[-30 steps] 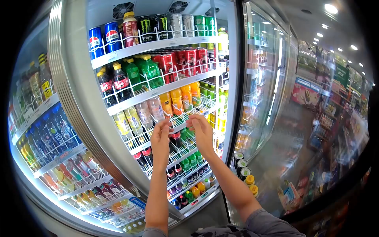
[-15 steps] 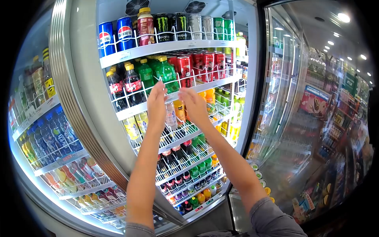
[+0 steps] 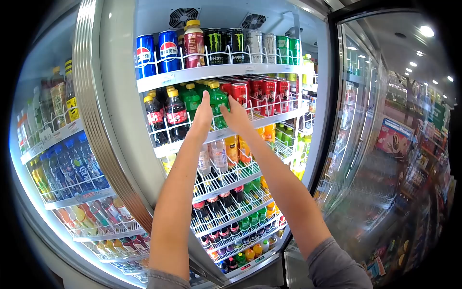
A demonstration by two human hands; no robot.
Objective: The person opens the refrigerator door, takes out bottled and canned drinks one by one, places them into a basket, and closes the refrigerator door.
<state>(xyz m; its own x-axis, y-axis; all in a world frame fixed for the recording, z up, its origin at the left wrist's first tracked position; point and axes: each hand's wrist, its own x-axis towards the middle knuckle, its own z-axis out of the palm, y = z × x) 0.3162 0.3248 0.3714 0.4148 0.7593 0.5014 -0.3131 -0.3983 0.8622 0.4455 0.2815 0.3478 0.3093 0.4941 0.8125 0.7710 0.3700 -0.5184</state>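
A green soda bottle (image 3: pixel 219 99) with a yellow cap stands at the front of the second shelf, behind the wire rail. My left hand (image 3: pixel 204 115) presses against its left side, fingers pointing up. On its other side my right hand (image 3: pixel 236 117) closes on the bottle, with the thumb toward me. The fingers partly cover the bottle's edges. Another green bottle (image 3: pixel 190 100) stands to its left, beside cola bottles (image 3: pixel 175 115) with red labels. Red cans (image 3: pixel 239 94) are lined up to the right.
Above is a shelf (image 3: pixel 216 71) of cans, with a maroon bottle (image 3: pixel 194 43) among them. Lower wire shelves hold orange (image 3: pixel 232 148) and clear bottles. The glass door (image 3: pixel 356 144) stands open at the right. A second lit cooler (image 3: pixel 72 164) is at the left.
Both hands have moved up to the green bottle and closed in on its sides; before, they were apart below and in front of it. The camera view has shifted slightly.
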